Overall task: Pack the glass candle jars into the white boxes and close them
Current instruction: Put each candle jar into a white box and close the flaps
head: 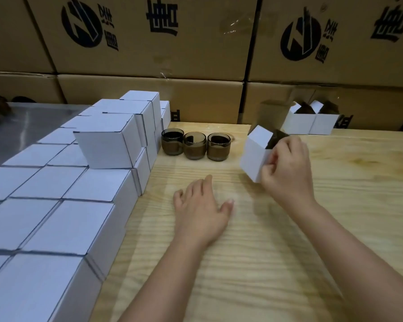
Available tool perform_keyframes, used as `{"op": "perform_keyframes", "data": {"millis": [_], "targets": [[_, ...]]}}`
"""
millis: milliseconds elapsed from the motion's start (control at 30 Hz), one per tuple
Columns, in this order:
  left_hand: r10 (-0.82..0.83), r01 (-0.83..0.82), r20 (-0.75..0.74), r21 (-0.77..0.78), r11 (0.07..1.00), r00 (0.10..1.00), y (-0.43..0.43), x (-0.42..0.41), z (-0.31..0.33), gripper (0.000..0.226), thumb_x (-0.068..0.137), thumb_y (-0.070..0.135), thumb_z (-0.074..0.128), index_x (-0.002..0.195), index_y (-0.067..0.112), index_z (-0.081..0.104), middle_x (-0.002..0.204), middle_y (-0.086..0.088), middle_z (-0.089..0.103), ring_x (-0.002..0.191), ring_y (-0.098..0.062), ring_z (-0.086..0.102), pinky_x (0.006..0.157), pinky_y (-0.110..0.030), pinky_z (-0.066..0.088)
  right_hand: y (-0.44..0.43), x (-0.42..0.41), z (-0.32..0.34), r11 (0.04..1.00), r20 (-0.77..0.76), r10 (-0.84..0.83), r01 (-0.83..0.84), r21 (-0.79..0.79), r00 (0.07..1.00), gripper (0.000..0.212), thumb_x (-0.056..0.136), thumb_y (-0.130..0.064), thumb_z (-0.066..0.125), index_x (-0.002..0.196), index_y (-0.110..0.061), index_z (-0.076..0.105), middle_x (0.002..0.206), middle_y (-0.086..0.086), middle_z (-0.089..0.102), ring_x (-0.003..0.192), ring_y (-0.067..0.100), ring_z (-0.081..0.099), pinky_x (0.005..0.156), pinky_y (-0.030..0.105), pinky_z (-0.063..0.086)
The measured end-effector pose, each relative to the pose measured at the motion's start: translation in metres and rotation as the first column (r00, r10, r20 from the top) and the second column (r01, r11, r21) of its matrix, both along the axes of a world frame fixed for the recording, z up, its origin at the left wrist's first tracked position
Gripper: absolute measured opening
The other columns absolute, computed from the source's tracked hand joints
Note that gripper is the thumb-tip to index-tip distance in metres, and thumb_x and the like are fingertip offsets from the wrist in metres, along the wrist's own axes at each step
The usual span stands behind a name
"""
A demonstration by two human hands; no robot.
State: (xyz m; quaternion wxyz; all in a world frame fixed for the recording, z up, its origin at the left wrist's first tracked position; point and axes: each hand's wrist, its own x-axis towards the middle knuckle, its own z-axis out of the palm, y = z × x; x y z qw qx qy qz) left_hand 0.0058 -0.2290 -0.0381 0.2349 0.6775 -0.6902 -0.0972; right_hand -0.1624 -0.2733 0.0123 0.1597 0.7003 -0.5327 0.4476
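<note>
Your right hand (286, 168) grips a white box (254, 156), fingers curled round its right side, holding it tilted above the worktop (254, 263). The box's top is open, with one flap standing up at the upper left. Something dark shows in the opening, too blurred to tell what.

Your left hand (203, 212) is low over the pale wood, palm down, fingers loosely spread and holding nothing. Whether it touches the wood cannot be told.

Three smoky brown glass jars (195, 145) stand upright in a row near the far edge, just left of the held box and touching one another. The left one stands just beside the closed boxes (98, 140), plain white cubes stacked in stepped rows that fill the whole left side.

At the far right, two open boxes (312, 123) stand side by side with flaps raised and dark contents inside.

A grey metal surface (33, 117) lies at the far left, behind the stack.

Large brown cartons (149, 54) form a wall behind the worktop. Each is printed in black with a round logo (80, 24) holding an angular mark, small Chinese characters beside it and one large Chinese character further right. I cannot read the characters with certainty.
</note>
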Motion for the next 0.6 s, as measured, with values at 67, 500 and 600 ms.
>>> {"op": "perform_keyframes", "data": {"millis": [67, 500, 600], "targets": [[-0.081, 0.103, -0.259, 0.073, 0.992, 0.962, 0.002, 0.005, 0.008, 0.093, 0.078, 0.071, 0.047, 0.152, 0.033, 0.006, 0.154, 0.010, 0.031, 0.142, -0.008, 0.025, 0.117, -0.045, 0.003, 0.031, 0.018, -0.005, 0.999, 0.023, 0.004, -0.003, -0.035, 1.000, 0.013, 0.063, 0.005, 0.049, 0.073, -0.002, 0.051, 0.087, 0.022, 0.052, 0.076, 0.036, 0.047, 0.061, 0.043, 0.041], [-0.193, 0.244, -0.540, 0.025, 0.969, 0.819, 0.007, 0.010, 0.015, 0.096, 0.062, 0.048, 0.067, 0.142, 0.049, 0.016, 0.107, 0.034, 0.051, 0.121, -0.011, 0.050, 0.110, -0.044, 0.033, 0.079, 0.060, -0.028, 0.991, 0.088, 0.119, -0.112, -0.076, 0.989, 0.015, 0.065, -0.012, 0.043, 0.065, -0.005, 0.056, 0.078, 0.009, 0.057, 0.071, 0.029, 0.048, 0.062, 0.035, 0.036], [-0.143, 0.224, -0.595, 0.065, 0.972, 0.791, 0.004, 0.011, 0.014, 0.110, 0.049, 0.048, 0.078, 0.141, 0.052, 0.018, 0.123, 0.017, 0.057, 0.128, -0.023, 0.045, 0.105, -0.047, 0.040, 0.072, 0.053, -0.024, 0.977, 0.382, 0.204, -0.162, -0.138, 0.902, 0.017, 0.075, -0.013, 0.049, 0.076, -0.004, 0.064, 0.091, 0.007, 0.055, 0.088, 0.021, 0.048, 0.079, 0.028, 0.038]]}}
